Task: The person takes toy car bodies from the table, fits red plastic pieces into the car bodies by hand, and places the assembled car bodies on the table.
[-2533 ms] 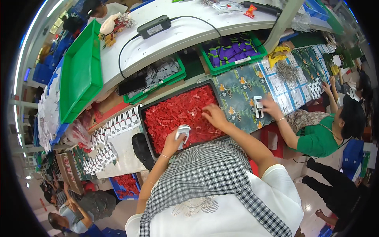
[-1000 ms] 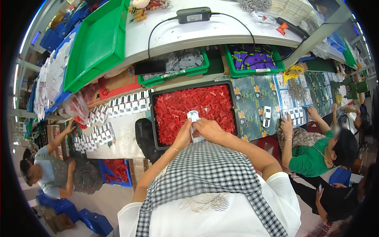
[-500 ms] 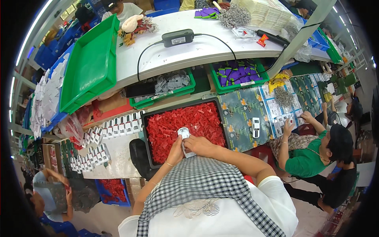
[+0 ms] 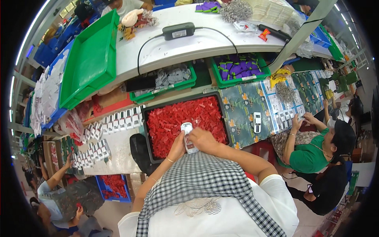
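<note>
Over the black tray of red plastic pieces, I hold a white toy car lengthwise, its near end toward my checked apron. My left hand is closed around the car's left side. My right hand lies against its right side with bent fingers pressed together. Those fingers hide part of the car; whether they also hold a small piece cannot be made out. A reddish patch shows on the car's near half.
Rows of white toy cars stand left of the tray; another white car sits on the patterned mat at right. Green bins are under the white shelf. Co-workers sit on both sides.
My right hand has slid right and up along the car, and more of the car's near half shows. The left co-worker's arm now reaches to the car rows; the right co-worker's hands have shifted.
</note>
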Action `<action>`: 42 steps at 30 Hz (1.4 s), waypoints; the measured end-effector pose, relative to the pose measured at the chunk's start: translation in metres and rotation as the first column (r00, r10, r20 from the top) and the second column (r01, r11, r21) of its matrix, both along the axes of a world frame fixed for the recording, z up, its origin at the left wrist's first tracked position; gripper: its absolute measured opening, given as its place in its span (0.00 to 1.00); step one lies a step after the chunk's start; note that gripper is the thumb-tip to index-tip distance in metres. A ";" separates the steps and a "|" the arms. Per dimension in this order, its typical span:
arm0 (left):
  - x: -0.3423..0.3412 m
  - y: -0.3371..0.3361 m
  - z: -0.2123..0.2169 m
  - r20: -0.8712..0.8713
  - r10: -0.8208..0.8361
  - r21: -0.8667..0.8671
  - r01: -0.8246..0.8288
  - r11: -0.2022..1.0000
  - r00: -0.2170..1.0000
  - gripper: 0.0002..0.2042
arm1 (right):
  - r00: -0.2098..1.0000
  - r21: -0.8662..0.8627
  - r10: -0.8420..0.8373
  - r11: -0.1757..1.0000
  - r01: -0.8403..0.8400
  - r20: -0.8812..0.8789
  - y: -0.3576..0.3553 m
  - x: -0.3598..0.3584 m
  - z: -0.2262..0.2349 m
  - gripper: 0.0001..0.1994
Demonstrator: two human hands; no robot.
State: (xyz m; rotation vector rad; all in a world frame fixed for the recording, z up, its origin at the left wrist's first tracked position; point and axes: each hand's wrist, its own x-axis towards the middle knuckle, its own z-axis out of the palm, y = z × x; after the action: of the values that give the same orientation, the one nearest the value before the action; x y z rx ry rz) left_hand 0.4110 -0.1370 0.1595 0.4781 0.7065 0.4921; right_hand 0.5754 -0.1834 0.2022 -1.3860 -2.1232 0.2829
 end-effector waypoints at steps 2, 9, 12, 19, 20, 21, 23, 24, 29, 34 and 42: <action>0.004 -0.003 -0.003 -0.013 0.104 0.049 -0.103 0.994 0.995 0.16 | 0.990 0.104 -0.118 0.987 0.126 -0.079 0.005 0.000 0.004 0.06; 0.004 -0.004 0.013 0.058 0.078 -0.005 -0.078 0.997 0.995 0.15 | 0.968 -0.004 -0.189 0.982 0.191 -0.165 0.002 -0.003 0.014 0.06; -0.002 -0.008 -0.002 0.019 0.130 0.124 -0.132 0.984 0.991 0.15 | 0.966 -0.014 -0.174 0.985 0.175 -0.192 -0.001 -0.007 0.011 0.05; -0.002 -0.008 -0.007 -0.022 0.134 0.197 -0.127 0.972 0.991 0.15 | 0.934 0.043 -0.233 0.966 0.254 -0.269 0.000 -0.010 0.014 0.06; -0.001 -0.009 -0.008 -0.069 0.144 0.271 -0.121 0.955 0.987 0.14 | 0.933 0.057 -0.233 0.965 0.257 -0.275 0.002 -0.009 0.012 0.06; -0.001 -0.009 -0.011 -0.116 0.157 0.342 -0.109 0.933 0.981 0.13 | 0.934 0.056 -0.226 0.967 0.250 -0.277 0.002 -0.009 0.012 0.06; -0.005 -0.010 -0.024 -0.172 0.155 0.477 -0.056 0.877 0.973 0.13 | 0.949 0.043 -0.196 0.976 0.213 -0.248 0.002 -0.009 0.013 0.06; -0.005 -0.011 -0.031 -0.173 0.181 0.527 -0.064 0.848 0.968 0.12 | 0.950 0.043 -0.188 0.978 0.205 -0.249 0.002 -0.010 0.011 0.06; 0.010 -0.012 0.023 -0.194 0.167 0.292 -0.106 0.950 0.967 0.10 | 0.912 -0.004 -0.263 0.961 0.276 -0.315 0.003 -0.007 0.011 0.12; 0.009 -0.013 0.016 -0.254 0.201 0.460 -0.064 0.885 0.946 0.09 | 0.899 -0.067 -0.273 0.962 0.267 -0.342 0.004 -0.007 0.012 0.19; 0.008 -0.004 0.025 -0.318 0.216 0.561 0.000 0.828 0.923 0.09 | 0.743 -0.426 -0.382 0.893 0.145 -0.549 0.015 -0.007 0.009 0.22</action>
State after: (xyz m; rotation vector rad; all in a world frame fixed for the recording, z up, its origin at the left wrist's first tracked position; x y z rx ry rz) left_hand 0.4190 -0.1414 0.1843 1.1067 0.9608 0.7332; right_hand 0.5687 -0.1686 0.2110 -1.5056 -1.3356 0.9145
